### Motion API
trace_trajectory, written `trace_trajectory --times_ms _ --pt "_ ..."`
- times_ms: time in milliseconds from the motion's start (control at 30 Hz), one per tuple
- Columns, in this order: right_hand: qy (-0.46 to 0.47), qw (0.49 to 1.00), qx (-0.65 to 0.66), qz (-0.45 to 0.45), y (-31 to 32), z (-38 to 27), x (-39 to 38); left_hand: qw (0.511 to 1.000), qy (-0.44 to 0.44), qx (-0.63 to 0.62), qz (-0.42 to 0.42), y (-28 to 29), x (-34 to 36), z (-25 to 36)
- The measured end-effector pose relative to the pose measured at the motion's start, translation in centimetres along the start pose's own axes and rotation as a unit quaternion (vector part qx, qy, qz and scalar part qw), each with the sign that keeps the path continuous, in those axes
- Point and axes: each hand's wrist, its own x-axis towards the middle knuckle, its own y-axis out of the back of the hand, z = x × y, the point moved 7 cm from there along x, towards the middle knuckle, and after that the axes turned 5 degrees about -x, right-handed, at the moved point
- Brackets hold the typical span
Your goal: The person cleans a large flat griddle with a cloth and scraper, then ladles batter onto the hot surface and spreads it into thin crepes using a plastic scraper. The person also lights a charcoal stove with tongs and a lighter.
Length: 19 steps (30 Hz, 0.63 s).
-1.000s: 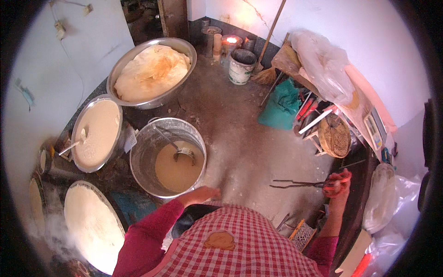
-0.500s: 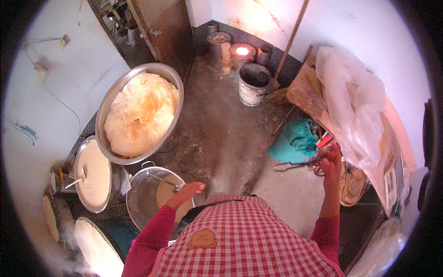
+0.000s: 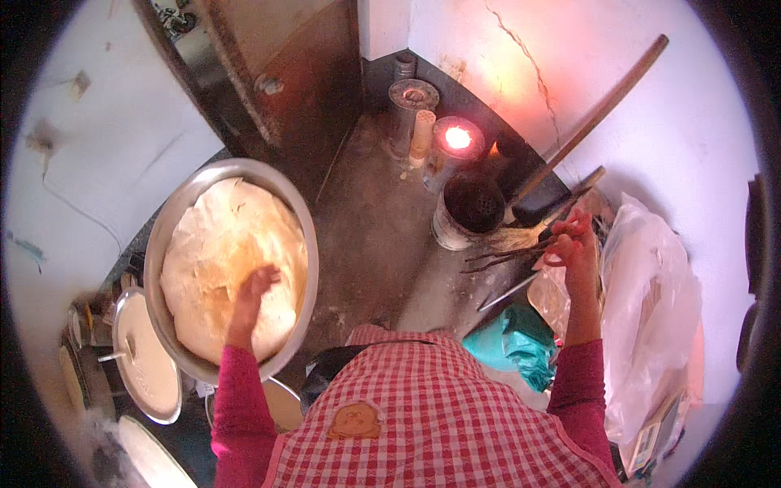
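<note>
My right hand (image 3: 572,237) is closed around the loop handles of dark metal tongs (image 3: 504,256), their jaws pointing left in front of a straw broom (image 3: 521,237). Over a large steel basin (image 3: 307,268) on the left hovers my left hand (image 3: 260,282), slightly blurred, its fingers apart and nothing visible in them. A heap of thin, pale brown flatbreads (image 3: 207,244) fills that basin. Whether the left hand touches the flatbreads, I cannot tell.
Ahead, a glowing coal stove (image 3: 458,140) stands beside a tan briquette (image 3: 422,137) and a dark-mouthed bucket (image 3: 451,229). A teal bag (image 3: 512,346) and clear plastic sheeting (image 3: 647,317) lie right. Pans of batter (image 3: 150,358) sit at left, one steaming. A door (image 3: 301,73) is ahead.
My left hand has moved up from beside the metal pot to over the basin. My right hand has risen with the tongs, towards the broom. The view has shifted forward.
</note>
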Motion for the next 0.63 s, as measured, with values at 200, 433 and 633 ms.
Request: trace_trajectory --times_ms 200,433,633 --pt "0.093 0.994 -0.028 0.056 0.1 -2.6 14.8 0.981 -0.145 0.067 0.107 4.8 20.4 16.6" --pt "0.141 0.989 -0.029 0.044 -0.7 0.3 39.8 0.891 -0.281 0.177 0.309 16.1 33.3 31.8" --pt "0.155 0.986 -0.035 0.048 -2.1 8.5 58.0 0.866 -0.202 0.147 0.433 24.0 34.7 37.7"
